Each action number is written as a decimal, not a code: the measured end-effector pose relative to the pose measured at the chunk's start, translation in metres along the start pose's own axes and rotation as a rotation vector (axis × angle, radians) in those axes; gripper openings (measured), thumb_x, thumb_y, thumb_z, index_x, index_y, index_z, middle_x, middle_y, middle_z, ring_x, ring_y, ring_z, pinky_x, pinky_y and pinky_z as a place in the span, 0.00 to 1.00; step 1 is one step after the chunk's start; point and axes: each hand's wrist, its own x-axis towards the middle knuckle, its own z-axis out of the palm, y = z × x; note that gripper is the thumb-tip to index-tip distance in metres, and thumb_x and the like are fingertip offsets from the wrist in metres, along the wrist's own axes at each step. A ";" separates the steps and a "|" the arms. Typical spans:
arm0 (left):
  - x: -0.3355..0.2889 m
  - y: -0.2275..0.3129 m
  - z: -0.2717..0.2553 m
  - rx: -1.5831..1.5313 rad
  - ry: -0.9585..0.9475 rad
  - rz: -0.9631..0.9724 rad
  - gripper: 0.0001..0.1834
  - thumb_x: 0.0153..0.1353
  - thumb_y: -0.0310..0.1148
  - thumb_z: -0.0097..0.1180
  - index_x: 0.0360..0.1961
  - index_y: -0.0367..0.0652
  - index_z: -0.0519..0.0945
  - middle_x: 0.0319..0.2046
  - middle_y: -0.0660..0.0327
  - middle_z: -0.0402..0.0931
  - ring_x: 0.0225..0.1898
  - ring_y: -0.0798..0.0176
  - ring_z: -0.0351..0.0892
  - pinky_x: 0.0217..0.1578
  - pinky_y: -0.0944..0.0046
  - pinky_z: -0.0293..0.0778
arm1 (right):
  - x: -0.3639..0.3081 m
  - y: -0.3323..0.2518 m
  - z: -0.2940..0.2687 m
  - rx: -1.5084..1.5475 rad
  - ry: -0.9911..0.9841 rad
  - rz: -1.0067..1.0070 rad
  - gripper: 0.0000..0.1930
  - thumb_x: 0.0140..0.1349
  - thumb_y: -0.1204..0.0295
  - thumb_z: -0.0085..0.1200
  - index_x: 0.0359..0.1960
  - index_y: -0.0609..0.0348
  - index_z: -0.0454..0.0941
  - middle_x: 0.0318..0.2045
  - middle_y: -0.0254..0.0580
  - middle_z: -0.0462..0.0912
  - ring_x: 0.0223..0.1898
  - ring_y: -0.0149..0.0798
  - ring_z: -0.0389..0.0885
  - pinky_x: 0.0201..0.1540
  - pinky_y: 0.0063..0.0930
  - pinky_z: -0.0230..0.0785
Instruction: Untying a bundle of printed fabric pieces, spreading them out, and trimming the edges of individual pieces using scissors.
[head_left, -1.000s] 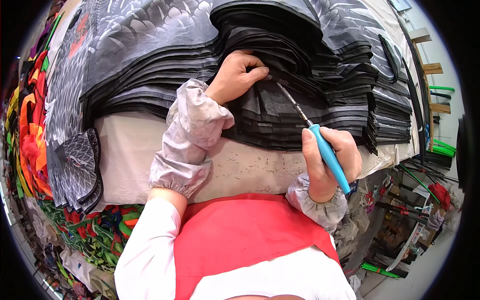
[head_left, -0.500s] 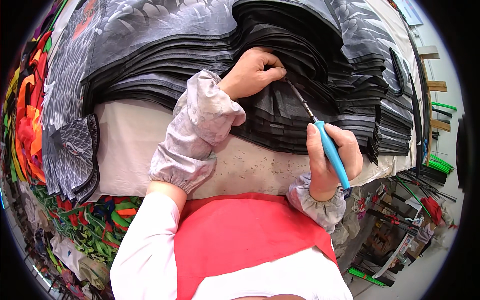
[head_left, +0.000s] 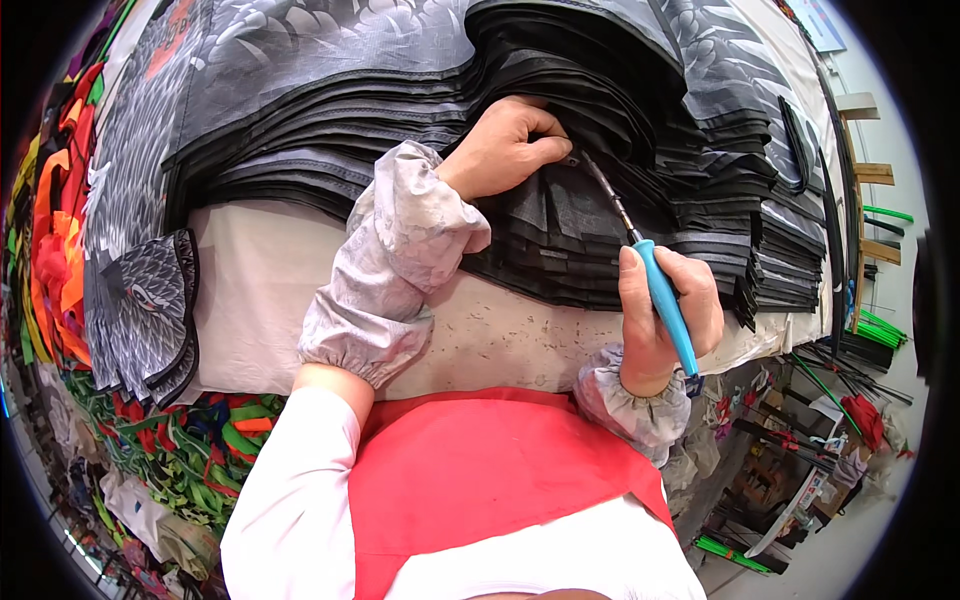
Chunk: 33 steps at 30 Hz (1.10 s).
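Observation:
Layered sheets of grey-and-black printed fabric (head_left: 340, 125) lie in thick folded stacks, their black edges toward me. My left hand (head_left: 505, 148) is closed on a black fabric edge (head_left: 548, 215) in the middle of the stack, thumb and forefinger pinched together; the other fingers are partly hidden behind the cloth. In my right hand (head_left: 645, 345) is a soldering iron with a blue handle (head_left: 668, 310), held like a pen. Its thin metal shaft slants up to the left, and the tip sits just right of my left thumb, close to the black cloth.
Beneath the stacks is a pale, stained table cover (head_left: 270, 290). A feather-printed fabric piece (head_left: 150, 300) hangs over the left edge. Bright fabric strips (head_left: 60, 260) and green scraps (head_left: 200, 470) lie further left. Thin rods (head_left: 880, 330) and wooden bars (head_left: 875, 173) stand at the right.
The soldering iron's tip has shifted slightly to the right, away from my left thumb. My right hand has tilted a little with it, while my left hand stays in place.

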 end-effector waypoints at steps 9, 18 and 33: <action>-0.001 0.002 -0.001 -0.061 0.028 -0.030 0.08 0.55 0.28 0.59 0.32 0.32 0.83 0.32 0.50 0.82 0.34 0.60 0.81 0.38 0.66 0.74 | -0.002 -0.001 -0.041 0.107 0.138 -0.142 0.14 0.44 0.80 0.69 0.31 0.65 0.77 0.21 0.44 0.80 0.20 0.40 0.77 0.27 0.32 0.75; -0.054 0.045 0.002 0.466 -0.042 0.233 0.18 0.43 0.23 0.61 0.39 0.44 0.82 0.65 0.44 0.64 0.64 0.43 0.66 0.62 0.51 0.61 | -0.014 -0.007 -0.067 0.283 0.131 0.224 0.12 0.45 0.80 0.68 0.31 0.65 0.78 0.21 0.41 0.80 0.19 0.33 0.75 0.27 0.24 0.71; -0.066 0.034 0.013 0.399 0.159 0.411 0.13 0.38 0.19 0.58 0.30 0.38 0.81 0.59 0.43 0.71 0.59 0.47 0.73 0.61 0.52 0.64 | -0.002 -0.021 -0.051 0.228 0.046 0.483 0.11 0.46 0.80 0.70 0.28 0.65 0.79 0.20 0.38 0.81 0.19 0.24 0.75 0.23 0.14 0.65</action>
